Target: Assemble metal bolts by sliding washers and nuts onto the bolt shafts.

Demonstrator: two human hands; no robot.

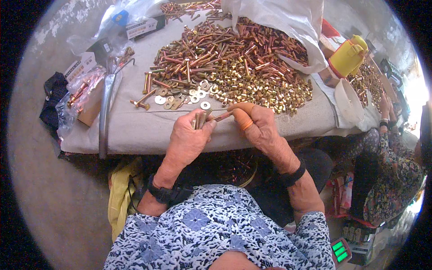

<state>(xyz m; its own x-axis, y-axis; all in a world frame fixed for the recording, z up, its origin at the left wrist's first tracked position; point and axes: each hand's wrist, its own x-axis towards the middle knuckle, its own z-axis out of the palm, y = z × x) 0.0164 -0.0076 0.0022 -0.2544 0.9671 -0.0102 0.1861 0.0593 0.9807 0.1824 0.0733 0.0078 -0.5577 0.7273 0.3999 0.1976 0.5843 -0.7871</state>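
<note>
My left hand [189,135] is closed around several metal bolts [201,120] whose ends stick up between thumb and fingers. A round washer [205,105] shows just above them. Orange covers sit on the fingers of my right hand [261,128], which pinches one end of a reddish threaded bolt [223,116]. That bolt's other end reaches my left fingertips. Just beyond both hands lie loose flat washers [176,99], a heap of short brass-coloured sleeves [265,90] and a large pile of reddish bolts [216,45].
Pale cloth covers the table [139,130]. A curved metal bar [106,112] overhangs its front edge at left, near a bagged cardboard box [90,101]. White plastic sheeting [288,22] drapes over the pile. Right of it stand a yellow jug [348,56], a white bowl [347,101] and a co-worker [391,175].
</note>
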